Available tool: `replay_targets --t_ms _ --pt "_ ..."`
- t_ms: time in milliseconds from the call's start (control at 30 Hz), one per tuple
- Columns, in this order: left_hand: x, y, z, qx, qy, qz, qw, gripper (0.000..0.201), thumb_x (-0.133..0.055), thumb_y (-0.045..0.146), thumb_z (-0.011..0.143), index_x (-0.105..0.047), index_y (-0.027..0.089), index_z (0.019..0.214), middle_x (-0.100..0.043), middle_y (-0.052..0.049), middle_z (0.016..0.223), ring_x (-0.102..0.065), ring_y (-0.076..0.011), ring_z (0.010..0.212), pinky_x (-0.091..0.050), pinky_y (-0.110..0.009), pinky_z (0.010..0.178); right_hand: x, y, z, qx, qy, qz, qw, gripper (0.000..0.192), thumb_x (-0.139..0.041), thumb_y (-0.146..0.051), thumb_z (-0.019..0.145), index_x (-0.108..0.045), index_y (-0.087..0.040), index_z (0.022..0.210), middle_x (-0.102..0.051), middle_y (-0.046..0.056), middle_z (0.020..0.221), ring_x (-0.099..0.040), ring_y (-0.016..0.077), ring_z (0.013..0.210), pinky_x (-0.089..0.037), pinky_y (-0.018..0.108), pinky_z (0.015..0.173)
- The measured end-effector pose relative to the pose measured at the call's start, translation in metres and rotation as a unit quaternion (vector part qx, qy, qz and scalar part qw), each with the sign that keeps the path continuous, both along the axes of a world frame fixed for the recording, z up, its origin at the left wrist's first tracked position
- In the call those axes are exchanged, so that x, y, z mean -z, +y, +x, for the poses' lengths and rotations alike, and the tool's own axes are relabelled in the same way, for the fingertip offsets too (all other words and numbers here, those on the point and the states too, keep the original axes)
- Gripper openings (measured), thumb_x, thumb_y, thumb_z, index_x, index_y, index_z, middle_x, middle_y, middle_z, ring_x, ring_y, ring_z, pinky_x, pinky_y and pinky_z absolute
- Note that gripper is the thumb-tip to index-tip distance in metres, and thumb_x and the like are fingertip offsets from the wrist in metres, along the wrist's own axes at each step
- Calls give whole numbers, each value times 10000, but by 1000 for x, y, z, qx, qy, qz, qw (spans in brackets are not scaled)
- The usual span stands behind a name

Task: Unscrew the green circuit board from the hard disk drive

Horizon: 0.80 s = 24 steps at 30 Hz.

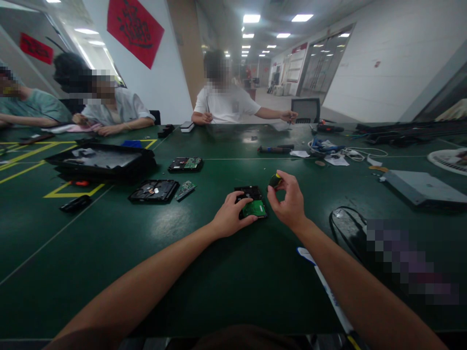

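Left hand (230,217) half-spread on hard drive (256,209), right hand (290,200) pinching yellow-ended handle (275,182)

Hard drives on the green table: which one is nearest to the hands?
The rightmost hard drive, which the left hand touches; the other hard drives lie farther left, untouched.

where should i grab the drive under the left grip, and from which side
Probably by its left and right edges, straight down from above. The drive lies flat on the table with its green board facing up, so holding the edges should keep pressure off the board. The left grip covers its left part; the right edge looks freer.
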State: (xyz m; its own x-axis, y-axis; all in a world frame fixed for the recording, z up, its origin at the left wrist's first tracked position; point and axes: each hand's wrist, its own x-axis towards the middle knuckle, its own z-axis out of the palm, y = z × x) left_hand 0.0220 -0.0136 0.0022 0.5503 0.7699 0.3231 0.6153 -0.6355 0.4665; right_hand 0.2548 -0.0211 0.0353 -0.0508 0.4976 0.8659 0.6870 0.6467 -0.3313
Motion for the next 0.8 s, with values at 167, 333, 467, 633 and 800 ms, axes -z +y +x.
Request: replay_targets --t_ms 167,333,467,633,800 --pt "2 1 1 1 1 5 1000 643 -708 556 892 -573 245 1439 -411 -150 1530 -370 -374 1454 -393 -567 1188 -4 -3 0 -6 -9 -7 1000 588 -656 -222 932 -454 -273 1481 -596 115 1261 -660 243 984 -647 437 801" --pt "5 2 1 -7 2 12 1000 643 -696 583 893 -585 245 1428 -415 -149 1523 -373 -370 1454 -399 -562 1184 -4 -4 -1 -8 -12 -14 1000 616 -594 -195 961 -400 -285 1538 -614 120 1278 -675 247 995 -637 458 866" --pt "6 2 0 -11 6 9 1000 653 -685 604 892 -587 243 1427 -406 -151 1528 -366 -372 1460 -406 -558 1179 -3 -3 -1 0 -6 -10 1000 626 -620 -209 958 -401 -296 1538 -606 116 1286 -677 237 978 -644 438 840" --pt "6 3 3 -27 9 11 1000 638 -683 598 896 -601 234 1414 -409 -153 1522 -371 -376 1452 -402 -558 1181 -2 -2 0 -11 0 -18 1000 615 -631 -212 958 -423 -309 1529 -581 111 1320 -682 225 986 -653 402 805" --pt "6 3 4 -32 13 12 999 638 -673 602 902 -587 248 1426 -406 -148 1524 -366 -377 1454 -404 -571 1176 0 -1 1 -8 2 -25 1000 631 -583 -197 975 -381 -311 1562 -587 116 1349 -682 245 1039 -640 452 888"
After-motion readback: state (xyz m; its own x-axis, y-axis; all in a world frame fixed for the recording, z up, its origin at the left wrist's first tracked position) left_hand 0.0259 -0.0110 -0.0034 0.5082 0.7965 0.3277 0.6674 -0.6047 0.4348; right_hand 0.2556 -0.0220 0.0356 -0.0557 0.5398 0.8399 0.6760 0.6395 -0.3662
